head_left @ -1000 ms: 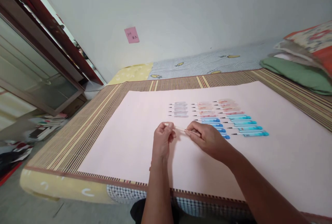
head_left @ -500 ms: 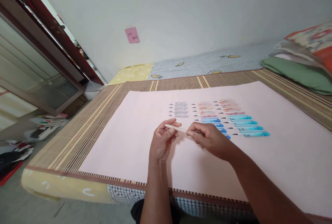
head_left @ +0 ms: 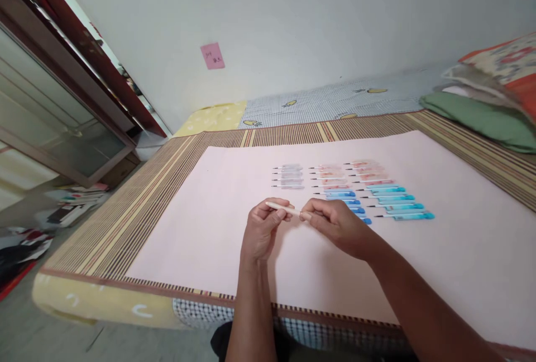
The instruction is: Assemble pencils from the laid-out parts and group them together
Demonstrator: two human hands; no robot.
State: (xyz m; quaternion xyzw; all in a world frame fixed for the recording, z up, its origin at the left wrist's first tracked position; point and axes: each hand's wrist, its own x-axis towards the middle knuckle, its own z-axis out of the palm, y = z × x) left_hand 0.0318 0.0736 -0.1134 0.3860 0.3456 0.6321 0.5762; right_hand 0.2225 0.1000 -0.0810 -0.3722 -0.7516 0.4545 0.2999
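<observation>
Both my hands hold one pale, cream-coloured pen just above a large pink sheet. My left hand pinches its left end between thumb and fingers. My right hand is closed round its right end, which is hidden in the fingers. Right behind the hands lie rows of pens on the sheet: clear ones at the left, pink ones in the middle and back, blue ones at the right.
The pink sheet lies on a striped woven mat over a bed. Folded bedding and a green pillow are at the far right. A pink note sticks to the wall. Books and clutter lie on the floor at the left.
My left hand opened a little, then closed its fingers on the pen's left end again. The pen has tilted slightly; my right hand has barely moved.
</observation>
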